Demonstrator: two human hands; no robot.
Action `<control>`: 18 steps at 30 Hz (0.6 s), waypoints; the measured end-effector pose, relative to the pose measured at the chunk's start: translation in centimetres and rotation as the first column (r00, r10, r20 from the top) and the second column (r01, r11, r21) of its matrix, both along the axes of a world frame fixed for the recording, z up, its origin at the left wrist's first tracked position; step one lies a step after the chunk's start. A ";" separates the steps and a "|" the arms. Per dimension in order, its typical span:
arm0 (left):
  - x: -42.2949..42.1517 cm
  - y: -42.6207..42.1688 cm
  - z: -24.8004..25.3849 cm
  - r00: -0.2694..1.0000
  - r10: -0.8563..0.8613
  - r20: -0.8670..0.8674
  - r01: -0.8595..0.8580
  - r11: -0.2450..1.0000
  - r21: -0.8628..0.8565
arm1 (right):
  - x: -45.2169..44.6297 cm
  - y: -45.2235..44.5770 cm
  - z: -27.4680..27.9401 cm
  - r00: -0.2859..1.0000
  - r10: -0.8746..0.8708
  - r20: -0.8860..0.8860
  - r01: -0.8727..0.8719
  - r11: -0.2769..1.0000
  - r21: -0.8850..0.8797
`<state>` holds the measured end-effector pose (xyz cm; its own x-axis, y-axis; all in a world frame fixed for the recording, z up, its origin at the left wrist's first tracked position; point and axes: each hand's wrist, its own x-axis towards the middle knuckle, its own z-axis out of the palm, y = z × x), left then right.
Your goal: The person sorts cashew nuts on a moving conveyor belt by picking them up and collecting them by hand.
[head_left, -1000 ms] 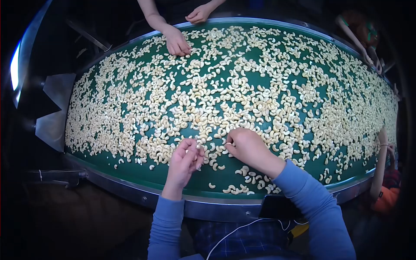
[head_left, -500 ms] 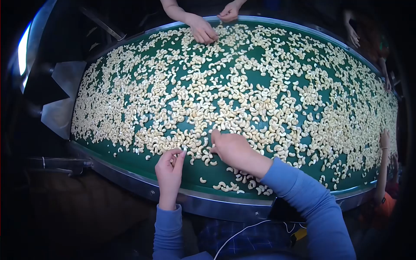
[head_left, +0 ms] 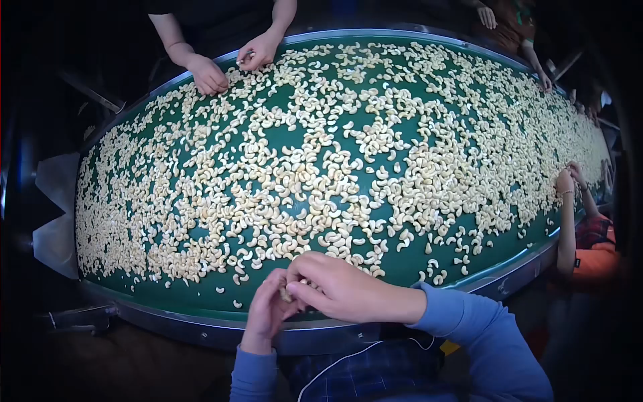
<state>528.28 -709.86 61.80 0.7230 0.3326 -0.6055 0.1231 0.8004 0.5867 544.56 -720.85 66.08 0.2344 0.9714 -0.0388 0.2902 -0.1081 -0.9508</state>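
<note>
Pale cashew nuts (head_left: 288,175) lie scattered in one layer over a green conveyor belt (head_left: 395,258). My left hand (head_left: 269,309) is held near the belt's front edge, its fingers curled round a few cashews (head_left: 287,295). Over it reaches my right hand (head_left: 345,288), thumb and fingers pinched together and meeting the left fingers. Whatever the right fingertips hold is hidden between the two hands. Loose cashews lie on the belt just beyond both hands.
A metal rim (head_left: 221,333) runs along the belt's front. Metal plates (head_left: 57,244) stand at the left end. Across the belt, another person's hands (head_left: 209,75) pick among the nuts; a co-worker's hands (head_left: 568,177) work at the right. A white cable (head_left: 335,367) hangs below me.
My right hand has left the nuts and come back to my left hand; the two now meet. The view has shifted right, and the nuts lie differently.
</note>
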 end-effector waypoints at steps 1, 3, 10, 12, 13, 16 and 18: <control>1.7 -2.1 0.2 0.998 0.018 -0.065 -0.028 0.988 -0.154 | 0.3 -0.5 -0.4 0.995 -0.002 0.102 -0.004 0.998 0.058; 2.5 -4.5 -2.8 0.977 -0.082 0.194 0.144 0.932 -0.331 | 3.2 -2.4 -1.6 0.832 -0.190 0.521 0.146 0.981 0.124; 4.8 -7.3 -2.9 0.943 0.001 0.333 0.171 0.855 -0.489 | 7.3 -12.9 -2.7 0.739 0.381 0.556 -0.141 0.894 -0.426; 5.7 -7.2 -2.8 0.953 -0.006 0.303 0.136 0.902 -0.409 | 9.9 -12.4 -1.8 0.834 0.176 0.523 -0.015 0.955 -0.296; 6.1 -7.2 -3.0 0.951 -0.009 0.308 0.126 0.924 -0.362 | 11.4 -11.4 -1.3 0.907 0.044 0.419 0.108 0.937 -0.331; 8.5 -8.0 -2.1 0.967 -0.054 0.248 0.122 0.956 -0.267 | 15.0 -9.1 -5.3 0.641 -0.398 0.656 0.470 0.880 0.075; 9.6 -9.0 -1.6 0.974 -0.090 0.207 0.136 0.965 -0.222 | 15.8 -8.5 -6.3 0.606 -0.367 0.706 0.472 0.880 0.053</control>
<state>537.89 -718.82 60.23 0.8586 0.1079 -0.5012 0.1236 0.9052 0.4067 560.34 -729.37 59.78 0.6249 0.7573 0.1896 0.7343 -0.4876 -0.4724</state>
